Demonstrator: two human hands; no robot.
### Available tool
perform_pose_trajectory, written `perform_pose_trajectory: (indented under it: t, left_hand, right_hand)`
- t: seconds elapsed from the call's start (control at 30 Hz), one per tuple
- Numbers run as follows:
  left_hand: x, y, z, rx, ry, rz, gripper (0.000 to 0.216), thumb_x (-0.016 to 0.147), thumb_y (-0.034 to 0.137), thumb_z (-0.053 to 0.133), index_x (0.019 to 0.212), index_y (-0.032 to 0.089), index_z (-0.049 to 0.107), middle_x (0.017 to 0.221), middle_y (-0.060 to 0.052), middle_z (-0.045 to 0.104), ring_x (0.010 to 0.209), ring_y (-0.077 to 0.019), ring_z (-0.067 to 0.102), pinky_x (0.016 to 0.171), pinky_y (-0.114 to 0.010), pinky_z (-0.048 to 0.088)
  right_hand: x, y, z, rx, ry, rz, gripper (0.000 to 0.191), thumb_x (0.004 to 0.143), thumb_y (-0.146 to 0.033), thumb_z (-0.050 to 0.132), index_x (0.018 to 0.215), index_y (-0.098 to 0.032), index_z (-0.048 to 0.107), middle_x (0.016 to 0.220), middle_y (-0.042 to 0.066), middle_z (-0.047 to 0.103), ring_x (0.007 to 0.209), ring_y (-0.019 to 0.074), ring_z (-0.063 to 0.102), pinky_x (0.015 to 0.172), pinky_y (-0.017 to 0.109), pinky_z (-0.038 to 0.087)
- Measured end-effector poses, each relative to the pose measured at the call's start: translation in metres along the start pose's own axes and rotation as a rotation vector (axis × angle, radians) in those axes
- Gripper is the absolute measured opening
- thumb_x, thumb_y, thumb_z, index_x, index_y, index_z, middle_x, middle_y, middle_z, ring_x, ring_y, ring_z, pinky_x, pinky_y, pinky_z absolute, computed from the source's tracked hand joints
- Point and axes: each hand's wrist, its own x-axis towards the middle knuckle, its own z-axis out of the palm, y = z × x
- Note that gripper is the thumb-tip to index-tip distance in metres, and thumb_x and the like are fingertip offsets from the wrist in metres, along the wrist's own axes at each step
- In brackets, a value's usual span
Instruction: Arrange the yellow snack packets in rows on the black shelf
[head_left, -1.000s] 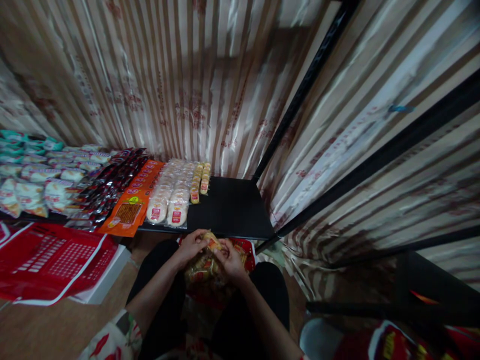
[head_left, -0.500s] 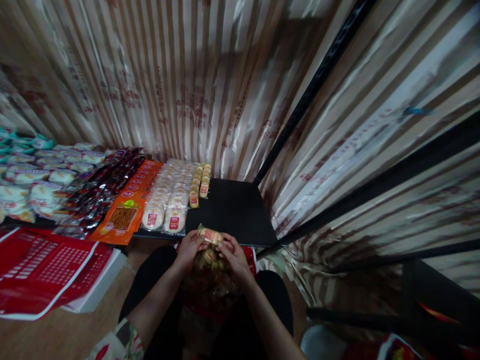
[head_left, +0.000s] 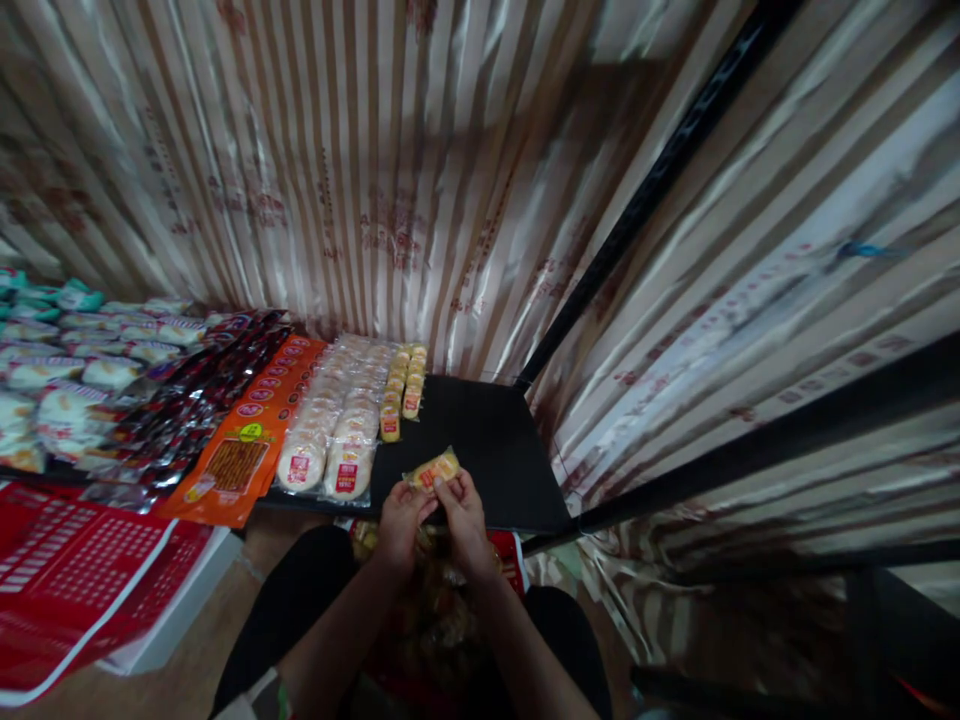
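Between my two hands is a small yellow snack packet [head_left: 433, 470] in a clear wrapper with a red label. My left hand [head_left: 403, 518] pinches its near left end, and my right hand [head_left: 463, 512] grips its right side with the thumb on top. Both hands are over the front edge of a black shelf [head_left: 487, 440]. Two short rows of matching yellow packets [head_left: 391, 400] stand on the shelf beyond my hands. Below my wrists, partly hidden by my arms, more wrapped packets [head_left: 442, 610] lie in a red bag [head_left: 510, 560] between my knees.
Left of the yellow rows lie round white wrapped crackers [head_left: 349, 465], an orange packet [head_left: 240, 450], dark red packets [head_left: 202, 400] and white packets [head_left: 75, 420]. A red basket-like bag [head_left: 75, 580] stands at lower left. Black frame bars [head_left: 637, 200] and striped sheeting [head_left: 420, 150] enclose the shelf.
Both hands have moved forward with the packet, from above the bag to the shelf's front edge. The packet has tilted, its right end now higher. The view has shifted slightly.
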Motion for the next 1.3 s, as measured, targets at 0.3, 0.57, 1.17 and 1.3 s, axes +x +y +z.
perform_pose_trajectory:
  t: [0.3, 0.57, 1.17, 1.3]
  left_hand:
    - [0.009, 0.006, 0.001, 0.163, 0.133, 0.007, 0.020, 0.082, 0.010, 0.049, 0.102, 0.012, 0.051, 0.117, -0.016, 0.055, 0.079, -0.0125, 0.066, 0.066, -0.022, 0.054]
    - [0.038, 0.025, 0.014, 0.190, 0.088, 0.106, 0.026, 0.076, 0.014, 0.052, 0.101, 0.013, 0.059, 0.115, -0.012, 0.059, 0.092, -0.0185, 0.062, 0.066, -0.024, 0.054]
    - [0.075, 0.026, 0.023, 0.277, 0.037, 0.176, 0.039, 0.082, 0.017, 0.043, 0.121, 0.016, 0.050, 0.134, -0.010, 0.046, 0.118, -0.0205, 0.048, 0.091, -0.029, 0.046]
    - [0.082, 0.020, 0.018, 0.299, 0.026, 0.190, 0.041, 0.082, 0.023, 0.045, 0.123, 0.019, 0.048, 0.139, -0.008, 0.041, 0.124, -0.0212, 0.043, 0.098, -0.031, 0.040]
  right_hand:
    - [0.065, -0.009, 0.010, -0.543, 0.041, -0.172, 0.046, 0.076, -0.028, 0.051, 0.121, -0.022, 0.046, 0.091, 0.003, 0.061, 0.077, 0.0151, 0.058, 0.075, 0.030, 0.049]
    - [0.103, -0.021, 0.036, -0.766, 0.026, -0.171, 0.048, 0.073, -0.020, 0.054, 0.120, -0.019, 0.047, 0.093, 0.003, 0.064, 0.076, 0.0154, 0.061, 0.076, 0.030, 0.048]
    - [0.135, 0.010, 0.038, -0.598, 0.032, -0.236, 0.038, 0.069, -0.017, 0.054, 0.106, -0.019, 0.052, 0.097, 0.005, 0.063, 0.086, 0.0169, 0.061, 0.082, 0.032, 0.047]
    - [0.136, 0.017, 0.039, -0.561, 0.035, -0.270, 0.031, 0.067, -0.016, 0.053, 0.098, -0.020, 0.053, 0.096, 0.004, 0.062, 0.085, 0.0169, 0.060, 0.078, 0.031, 0.048]
